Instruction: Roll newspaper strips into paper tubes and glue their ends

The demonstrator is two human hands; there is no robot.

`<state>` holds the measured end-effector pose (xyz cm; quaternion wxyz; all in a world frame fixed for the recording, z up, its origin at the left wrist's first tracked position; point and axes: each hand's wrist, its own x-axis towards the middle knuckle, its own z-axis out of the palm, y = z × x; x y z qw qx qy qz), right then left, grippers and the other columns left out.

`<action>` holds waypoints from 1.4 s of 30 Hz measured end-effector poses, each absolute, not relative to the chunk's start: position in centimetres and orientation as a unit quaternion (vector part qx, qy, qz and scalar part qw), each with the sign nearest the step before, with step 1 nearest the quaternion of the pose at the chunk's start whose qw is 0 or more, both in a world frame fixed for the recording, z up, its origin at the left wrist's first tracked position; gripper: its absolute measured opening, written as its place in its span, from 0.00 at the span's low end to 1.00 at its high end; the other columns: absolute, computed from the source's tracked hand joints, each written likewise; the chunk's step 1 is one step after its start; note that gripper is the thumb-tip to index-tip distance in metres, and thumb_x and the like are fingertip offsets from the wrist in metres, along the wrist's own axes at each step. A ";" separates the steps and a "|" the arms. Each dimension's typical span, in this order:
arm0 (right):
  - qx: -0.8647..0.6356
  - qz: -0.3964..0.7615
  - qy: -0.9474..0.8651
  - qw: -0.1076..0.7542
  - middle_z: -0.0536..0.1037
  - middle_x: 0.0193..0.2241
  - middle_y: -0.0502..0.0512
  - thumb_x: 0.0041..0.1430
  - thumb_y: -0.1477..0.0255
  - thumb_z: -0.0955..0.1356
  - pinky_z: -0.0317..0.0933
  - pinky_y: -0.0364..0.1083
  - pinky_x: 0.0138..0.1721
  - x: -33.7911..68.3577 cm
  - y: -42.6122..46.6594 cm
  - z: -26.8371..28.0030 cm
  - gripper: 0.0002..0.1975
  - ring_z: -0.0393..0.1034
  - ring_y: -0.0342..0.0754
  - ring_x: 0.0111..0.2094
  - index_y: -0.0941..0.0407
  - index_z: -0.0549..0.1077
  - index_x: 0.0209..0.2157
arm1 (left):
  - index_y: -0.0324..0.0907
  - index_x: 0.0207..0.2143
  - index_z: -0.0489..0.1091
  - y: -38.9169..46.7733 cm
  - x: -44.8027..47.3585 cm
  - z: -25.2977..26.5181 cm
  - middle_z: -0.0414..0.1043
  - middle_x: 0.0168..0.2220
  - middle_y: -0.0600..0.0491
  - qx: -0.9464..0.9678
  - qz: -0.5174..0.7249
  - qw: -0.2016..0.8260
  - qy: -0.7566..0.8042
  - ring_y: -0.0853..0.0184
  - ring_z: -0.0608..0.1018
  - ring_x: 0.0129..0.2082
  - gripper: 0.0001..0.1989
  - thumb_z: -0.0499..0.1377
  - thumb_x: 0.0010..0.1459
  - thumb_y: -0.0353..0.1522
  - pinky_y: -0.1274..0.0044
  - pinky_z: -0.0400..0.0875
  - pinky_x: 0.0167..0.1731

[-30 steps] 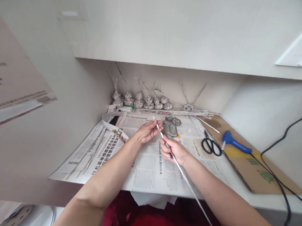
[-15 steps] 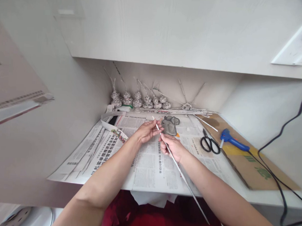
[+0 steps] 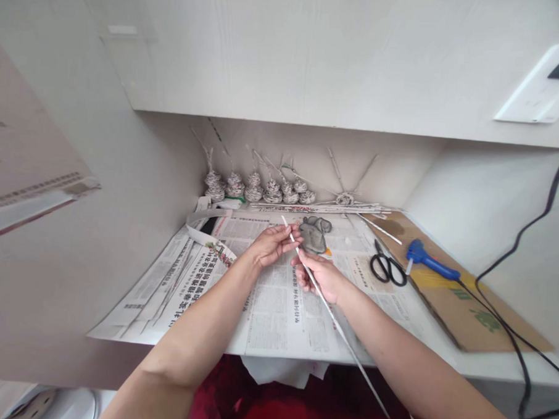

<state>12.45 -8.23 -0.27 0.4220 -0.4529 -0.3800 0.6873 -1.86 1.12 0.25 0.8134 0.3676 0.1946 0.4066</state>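
A long thin rolled-paper stick [image 3: 343,336] slants from between my hands down toward my lap. My left hand [image 3: 274,243] pinches it near its upper, white end. Just below, my right hand [image 3: 318,276] grips the same stick between thumb and fingers. Both hands are over newspaper sheets [image 3: 269,323] spread on the desk. Right behind them lies a grey rag-like item [image 3: 313,239], partly covered by my fingers.
Several woven paper gourds [image 3: 254,188] line the back wall, with a bundle of paper sticks [image 3: 321,207] in front. At right are black scissors [image 3: 388,268] and a blue glue gun [image 3: 432,264] on cardboard [image 3: 469,310]. A cabinet [image 3: 286,55] overhangs the desk.
My hands and the paper stick stay almost in the same place. The camera view has shifted very slightly.
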 end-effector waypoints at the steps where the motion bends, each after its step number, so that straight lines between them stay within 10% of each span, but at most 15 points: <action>1: -0.446 0.695 -0.379 0.418 0.65 0.15 0.44 0.53 0.56 0.66 0.50 0.39 0.16 12.6 -8.5 -0.3 0.17 0.60 0.38 0.16 0.57 0.68 0.31 | 0.32 0.37 0.71 1.2 -1.9 0.2 0.75 0.31 0.47 0.367 0.408 0.813 0.194 0.64 0.79 0.33 0.07 0.54 0.58 0.24 0.78 0.76 0.32; 12: -0.477 0.627 -0.448 0.422 0.63 0.14 0.43 0.54 0.52 0.64 0.49 0.38 0.14 12.2 -8.9 -0.7 0.19 0.56 0.38 0.13 0.56 0.67 0.29 | 0.33 0.38 0.71 1.6 -1.8 -0.2 0.74 0.30 0.48 0.368 0.410 0.811 0.197 0.65 0.79 0.31 0.07 0.55 0.58 0.26 0.78 0.76 0.30; 31: -0.667 0.125 -0.695 0.236 0.69 0.20 0.51 0.60 0.61 0.59 0.48 0.45 0.26 15.3 -16.0 0.1 0.12 0.62 0.47 0.22 0.52 0.66 0.30 | 0.33 0.36 0.70 1.9 -2.0 0.4 0.74 0.28 0.49 0.309 0.478 0.786 0.240 0.69 0.79 0.30 0.06 0.54 0.58 0.24 0.78 0.76 0.36; 39: -0.557 0.629 -0.449 0.304 0.47 0.12 0.41 0.60 0.52 0.53 0.42 0.42 0.14 16.2 -20.8 0.8 0.20 0.40 0.40 0.11 0.51 0.60 0.27 | 0.32 0.36 0.70 1.2 -1.6 1.0 0.73 0.27 0.50 0.285 0.460 0.815 0.209 0.71 0.79 0.29 0.07 0.52 0.60 0.24 0.83 0.75 0.32; 42: -0.563 0.615 -0.455 0.313 0.52 0.13 0.42 0.59 0.52 0.56 0.44 0.42 0.14 15.8 -20.9 1.0 0.18 0.45 0.40 0.12 0.52 0.63 0.31 | 0.32 0.36 0.70 1.2 -1.8 1.2 0.73 0.27 0.50 0.280 0.469 0.811 0.211 0.70 0.79 0.29 0.08 0.51 0.60 0.25 0.83 0.75 0.30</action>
